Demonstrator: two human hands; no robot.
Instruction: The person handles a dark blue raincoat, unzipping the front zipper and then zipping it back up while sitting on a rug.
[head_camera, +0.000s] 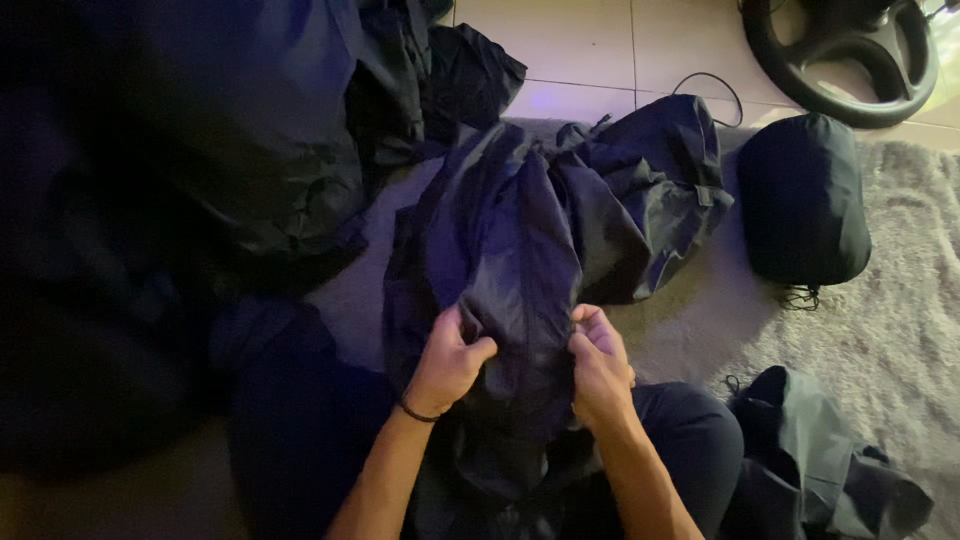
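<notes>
Both forearms enter from the bottom edge, and the 2 hands meet on one dark garment (520, 250) that runs from the person's lap straight away from the body across the grey rug (890, 330). Left hand (447, 362), with a thin black band at the wrist, is closed on a pinch of the thin, shiny fabric; right hand (598, 362) is closed on another pinch just beside it, so a narrow ridge of cloth stands between the 2 grips. From that ridge the garment's long axis points up the frame, away from the hands, widening into a crumpled mass at the far end near the tiled floor (590, 50). Neither hand is nearer to the bulk of it: both sit level, at the end close to the body, one on each side of the centre fold. A stuffed dark sack (803, 200) lies well apart to the right on the rug, another crumpled dark garment (830, 460) sits by the right knee, and a large dark heap (200, 150) fills the left side. A black steering wheel (850, 60) rests on the tiles at the top right
</notes>
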